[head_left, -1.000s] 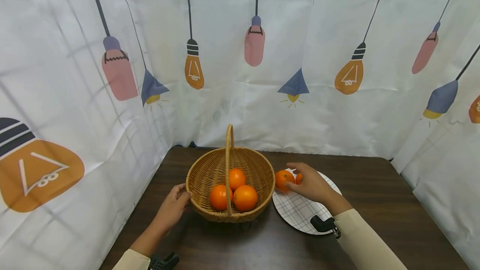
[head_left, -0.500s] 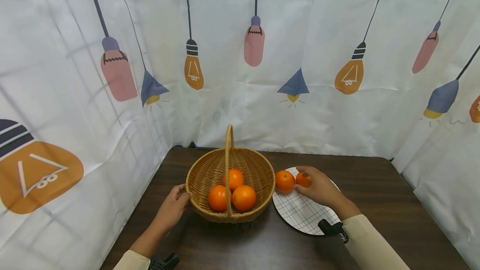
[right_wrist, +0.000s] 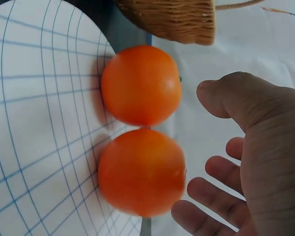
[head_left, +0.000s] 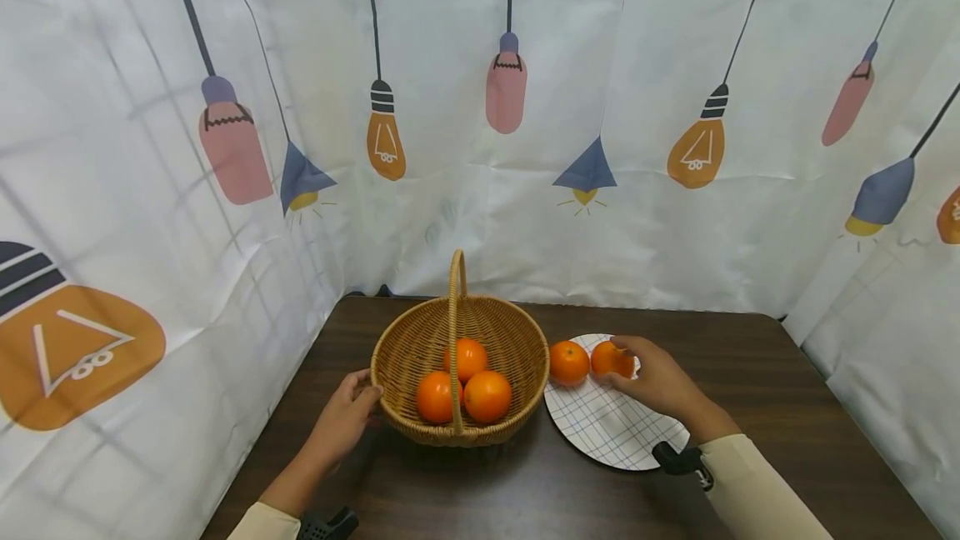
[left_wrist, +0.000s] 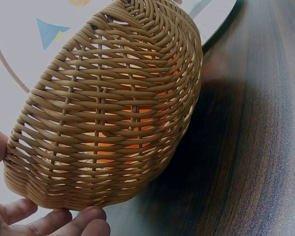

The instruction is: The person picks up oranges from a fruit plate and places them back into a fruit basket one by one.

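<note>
My left hand [head_left: 347,413] grips the left side of a wicker basket [head_left: 463,437], thumb at the rim and fingertips [left_wrist: 91,216] against the woven outside. Three oranges [head_left: 488,397] lie inside the basket, behind its upright handle. To the right, two more oranges sit side by side on a round white plate [head_left: 606,427] with a blue grid: a left orange [head_left: 569,363] and a right orange [head_left: 611,359]. My right hand [head_left: 660,377] is beside the right orange, with its thumb spread from loosely bent fingers. Nothing is in its grasp, as the right wrist view shows.
Everything stands on a dark wooden table [head_left: 420,498]. A white curtain [head_left: 465,198] printed with lamps and bulbs hangs behind it and along the sides. The basket's right side is close to the plate's left edge.
My right hand has moved right, from over the left plate orange to the right one, uncovering both. The basket oranges have shifted slightly left. My left hand has stayed on the basket.
</note>
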Motion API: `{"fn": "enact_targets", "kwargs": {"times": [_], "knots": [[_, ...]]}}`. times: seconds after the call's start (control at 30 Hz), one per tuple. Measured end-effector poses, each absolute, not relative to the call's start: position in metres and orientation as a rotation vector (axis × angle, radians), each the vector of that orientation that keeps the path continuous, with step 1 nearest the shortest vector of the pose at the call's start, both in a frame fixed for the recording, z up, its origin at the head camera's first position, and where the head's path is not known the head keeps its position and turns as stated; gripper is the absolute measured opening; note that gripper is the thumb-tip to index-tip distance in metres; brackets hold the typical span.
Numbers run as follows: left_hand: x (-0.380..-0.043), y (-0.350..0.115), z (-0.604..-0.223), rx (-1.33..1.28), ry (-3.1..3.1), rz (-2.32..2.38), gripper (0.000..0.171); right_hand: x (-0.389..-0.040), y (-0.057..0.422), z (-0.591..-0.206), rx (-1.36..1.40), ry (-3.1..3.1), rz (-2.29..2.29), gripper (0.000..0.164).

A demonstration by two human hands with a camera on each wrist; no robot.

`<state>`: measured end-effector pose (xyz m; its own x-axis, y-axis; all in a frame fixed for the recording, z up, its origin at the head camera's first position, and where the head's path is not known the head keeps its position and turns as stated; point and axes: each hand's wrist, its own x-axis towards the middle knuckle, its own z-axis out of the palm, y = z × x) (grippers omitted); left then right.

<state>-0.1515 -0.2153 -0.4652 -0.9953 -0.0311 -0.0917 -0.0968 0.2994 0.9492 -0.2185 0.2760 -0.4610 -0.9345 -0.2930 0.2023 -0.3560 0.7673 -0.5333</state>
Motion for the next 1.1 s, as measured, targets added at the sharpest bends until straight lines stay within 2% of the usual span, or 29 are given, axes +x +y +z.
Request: {"fn": "enact_targets", "kwargs": {"times": [0.87,1.1], "knots": [[-0.150,-0.214,-0.463,-0.119,2.521,1.785,0.055,-0.232,0.298,-0.474,0.446,-2.945,0.827,0.070],[-0.151,-0.213,-0.463,-0.135,2.511,1.792,0.055,-0.239,0.298,-0.478,0.425,-2.980,0.838,0.076]]}}
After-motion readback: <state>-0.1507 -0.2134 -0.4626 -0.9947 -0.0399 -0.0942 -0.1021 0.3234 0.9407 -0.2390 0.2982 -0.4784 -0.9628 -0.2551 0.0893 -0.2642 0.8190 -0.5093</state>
